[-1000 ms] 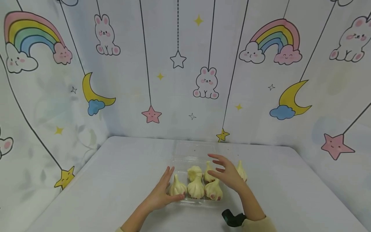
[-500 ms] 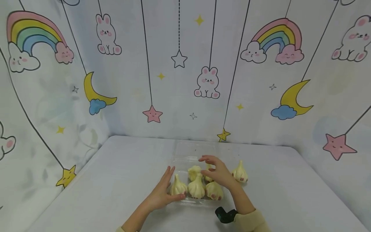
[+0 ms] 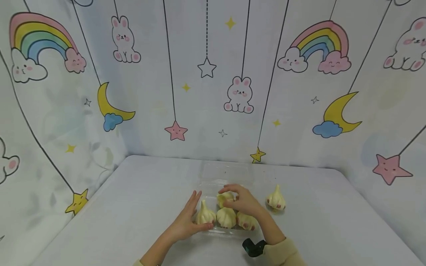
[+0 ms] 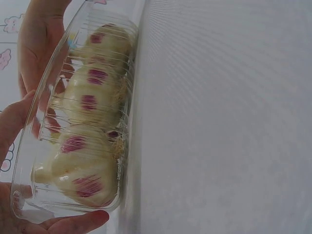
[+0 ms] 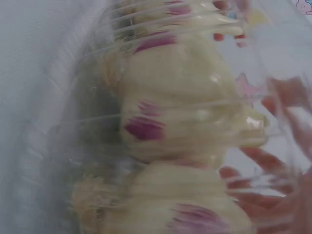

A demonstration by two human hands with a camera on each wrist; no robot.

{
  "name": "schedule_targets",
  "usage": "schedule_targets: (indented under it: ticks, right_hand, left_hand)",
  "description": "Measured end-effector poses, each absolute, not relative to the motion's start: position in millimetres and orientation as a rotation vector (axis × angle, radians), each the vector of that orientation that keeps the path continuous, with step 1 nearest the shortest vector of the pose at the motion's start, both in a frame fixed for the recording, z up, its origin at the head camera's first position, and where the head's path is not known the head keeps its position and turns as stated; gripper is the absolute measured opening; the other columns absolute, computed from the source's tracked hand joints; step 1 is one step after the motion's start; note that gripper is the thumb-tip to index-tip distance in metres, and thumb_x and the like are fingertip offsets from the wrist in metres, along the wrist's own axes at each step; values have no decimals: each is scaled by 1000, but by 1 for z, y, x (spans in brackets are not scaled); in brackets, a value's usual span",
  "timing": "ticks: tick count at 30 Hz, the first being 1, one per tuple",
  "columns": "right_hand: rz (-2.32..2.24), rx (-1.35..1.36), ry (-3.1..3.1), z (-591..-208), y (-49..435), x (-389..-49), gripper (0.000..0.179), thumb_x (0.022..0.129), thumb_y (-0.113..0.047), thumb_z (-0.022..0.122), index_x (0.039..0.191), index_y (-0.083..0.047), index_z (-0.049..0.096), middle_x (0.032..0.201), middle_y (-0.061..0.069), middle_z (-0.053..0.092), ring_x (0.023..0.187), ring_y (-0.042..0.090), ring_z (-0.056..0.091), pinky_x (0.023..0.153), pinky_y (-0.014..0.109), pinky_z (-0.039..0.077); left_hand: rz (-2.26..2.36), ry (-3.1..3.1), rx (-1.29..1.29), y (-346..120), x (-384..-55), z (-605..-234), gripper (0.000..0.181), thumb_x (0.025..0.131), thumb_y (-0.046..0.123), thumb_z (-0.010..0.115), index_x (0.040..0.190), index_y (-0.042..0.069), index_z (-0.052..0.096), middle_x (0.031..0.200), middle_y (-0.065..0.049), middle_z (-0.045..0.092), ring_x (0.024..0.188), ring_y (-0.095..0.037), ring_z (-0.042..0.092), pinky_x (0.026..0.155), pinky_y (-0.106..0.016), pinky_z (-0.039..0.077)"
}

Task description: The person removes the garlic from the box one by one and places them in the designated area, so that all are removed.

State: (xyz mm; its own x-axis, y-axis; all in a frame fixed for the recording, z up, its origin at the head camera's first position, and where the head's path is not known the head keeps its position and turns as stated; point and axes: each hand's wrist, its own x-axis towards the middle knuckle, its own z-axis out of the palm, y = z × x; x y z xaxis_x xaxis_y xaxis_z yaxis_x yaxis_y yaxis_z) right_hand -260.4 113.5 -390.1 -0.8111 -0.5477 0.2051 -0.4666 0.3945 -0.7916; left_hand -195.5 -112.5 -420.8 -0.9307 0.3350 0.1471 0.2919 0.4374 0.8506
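Several pale garlic bulbs sit in a clear plastic container (image 3: 229, 231). My left hand (image 3: 186, 221) lies along the container's left end, fingers extended and thumb along the front side, beside the front-left garlic bulb (image 3: 205, 214). Over the container is my right hand (image 3: 241, 201), its bent fingers and thumb spread apart around the back-middle garlic bulb (image 3: 225, 198); whether they touch it is unclear. That hand hides the back-right bulb. In the left wrist view, purple-marked bulbs (image 4: 90, 100) show through the ribbed side. The right wrist view shows garlic bulbs (image 5: 175, 92) close up, blurred.
Another garlic bulb (image 3: 276, 199) rests outside the container, to its right on the white table (image 3: 149, 192). The container's transparent lid (image 3: 226, 171) is folded back behind it. A black wrist camera (image 3: 254, 247) is at the right wrist. A cartoon-printed cloth (image 3: 149, 74) encloses the table.
My right hand has moved left from above the back-right bulb to the back-middle one, uncovering the loose bulb on the right. The left hand stays in place.
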Motion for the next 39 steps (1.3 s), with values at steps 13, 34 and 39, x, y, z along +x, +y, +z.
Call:
schedule_targets:
  ticks: [13, 34, 39]
  right_hand:
    - [-1291, -985, 2596, -394, 108, -268, 33, 79, -12, 70, 110, -4, 64, 125, 19, 53, 120, 40, 41, 85, 59, 44]
    - [-1229, -832, 2757, -405, 89, -273, 62, 71, 0, 73, 129, -6, 51, 127, 20, 50, 119, 38, 43, 97, 54, 36]
    - [-1231, -760, 2843, -407, 83, -270, 67, 68, 2, 74, 129, -5, 49, 123, 22, 52, 113, 39, 47, 91, 53, 42]
  left_hand:
    - [1563, 2617, 578, -111, -196, -422, 102, 76, 31, 75, 147, 7, 6, 148, -27, -5, 121, -54, 32, 96, -57, 35]
    - [1576, 2609, 597, -111, -195, -423, 100, 77, 30, 74, 146, 3, 8, 147, -29, -5, 123, -52, 29, 98, -55, 34]
    - [1570, 2612, 603, -111, -196, -422, 100, 77, 30, 74, 146, 3, 8, 147, -29, -4, 123, -52, 30, 97, -54, 35]
